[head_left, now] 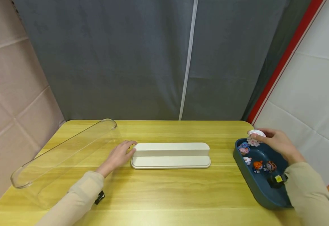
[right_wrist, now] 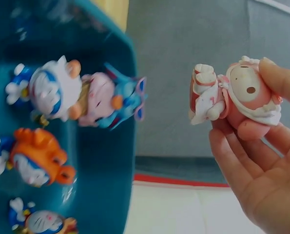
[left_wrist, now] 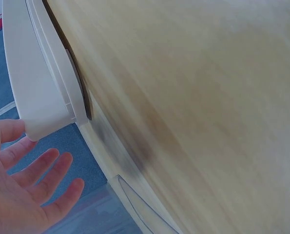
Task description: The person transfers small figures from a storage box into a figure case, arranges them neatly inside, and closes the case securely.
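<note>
My right hand point(head_left: 277, 142) pinches a small pink-and-white figurine point(right_wrist: 247, 92) between thumb and fingers, above the far end of a dark blue tray point(head_left: 244, 180). In the right wrist view the figurine lies sideways, its round pale face showing. My left hand point(head_left: 119, 157) is at the left end of a white stepped stand point(head_left: 170, 162). In the left wrist view its thumb and index finger touch the stand's end corner, while the other fingers spread loosely. Inside the tray lie several figurines, among them an orange-hooded one point(right_wrist: 40, 156), a white-hooded one point(right_wrist: 54, 90) and a blue-and-pink one point(right_wrist: 110, 100).
A long clear plastic cover point(head_left: 68, 153) lies at an angle on the wooden table point(head_left: 164, 194), left of the stand and partly behind my left forearm. Grey curtain point(head_left: 124, 62) hangs behind the table. A white wall covering point(head_left: 311, 110) borders the right side.
</note>
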### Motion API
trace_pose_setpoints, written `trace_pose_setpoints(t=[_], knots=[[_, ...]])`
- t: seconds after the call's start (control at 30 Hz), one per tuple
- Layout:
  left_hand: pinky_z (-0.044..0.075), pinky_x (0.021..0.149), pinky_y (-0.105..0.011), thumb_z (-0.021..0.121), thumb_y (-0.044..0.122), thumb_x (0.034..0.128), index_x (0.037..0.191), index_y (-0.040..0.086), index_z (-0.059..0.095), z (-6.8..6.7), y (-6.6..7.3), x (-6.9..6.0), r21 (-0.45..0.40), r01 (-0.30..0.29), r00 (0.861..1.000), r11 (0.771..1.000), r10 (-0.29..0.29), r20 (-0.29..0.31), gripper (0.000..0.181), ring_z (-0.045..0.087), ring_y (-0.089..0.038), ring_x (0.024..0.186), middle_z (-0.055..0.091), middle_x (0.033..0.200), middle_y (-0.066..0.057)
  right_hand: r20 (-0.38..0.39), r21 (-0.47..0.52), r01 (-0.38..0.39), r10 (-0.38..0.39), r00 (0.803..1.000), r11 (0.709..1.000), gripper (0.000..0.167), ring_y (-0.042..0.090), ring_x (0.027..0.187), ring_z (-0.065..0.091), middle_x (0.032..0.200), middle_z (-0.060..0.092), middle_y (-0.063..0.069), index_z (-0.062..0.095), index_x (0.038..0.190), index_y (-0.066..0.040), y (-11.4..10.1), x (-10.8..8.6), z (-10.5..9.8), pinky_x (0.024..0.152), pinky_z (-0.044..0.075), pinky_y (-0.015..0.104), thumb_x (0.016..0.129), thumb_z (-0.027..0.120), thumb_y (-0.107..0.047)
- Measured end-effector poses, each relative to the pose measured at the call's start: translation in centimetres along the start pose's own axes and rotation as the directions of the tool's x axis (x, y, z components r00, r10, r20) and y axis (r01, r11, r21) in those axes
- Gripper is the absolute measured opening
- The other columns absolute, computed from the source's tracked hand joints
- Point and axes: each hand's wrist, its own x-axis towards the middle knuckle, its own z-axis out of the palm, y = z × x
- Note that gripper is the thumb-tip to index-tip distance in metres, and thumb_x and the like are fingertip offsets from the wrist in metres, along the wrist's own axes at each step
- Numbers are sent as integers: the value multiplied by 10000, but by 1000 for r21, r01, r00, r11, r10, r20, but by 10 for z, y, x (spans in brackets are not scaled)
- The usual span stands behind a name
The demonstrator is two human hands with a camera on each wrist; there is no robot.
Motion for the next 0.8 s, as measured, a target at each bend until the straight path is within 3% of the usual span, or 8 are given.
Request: trace_pose_setpoints(t=[0.27,0.5,0.8], knots=[[434,739,-473,528,212,897,1180,102,536,0,1,0,2,-1,1000,1000,1,-2,304,527,-318,963,533,1137,-126,48,-26,48,-46,998,999,587,187,847,484,1074,527,235,443,1217,96,-27,1,2,651,436,191,863,549,-360],[435,735,-464,527,216,896,1182,111,535,0,0,2,2,0,1000,1000,0,3,305,531,-305,957,537,1132,-120,77,-69,96,-90,993,993,562,274,904,475,1061,545,182,480,1224,22,-47,1,9,703,435,324,851,557,-391],[449,687,-434,534,221,891,1179,119,539,2,0,3,-3,2,1000,1000,-2,2,305,549,-270,909,550,1109,-106,117,10,173,-173,978,985,485,250,893,527,1026,577,135,508,1207,-35,-67,5,24,707,460,307,845,581,-350]])
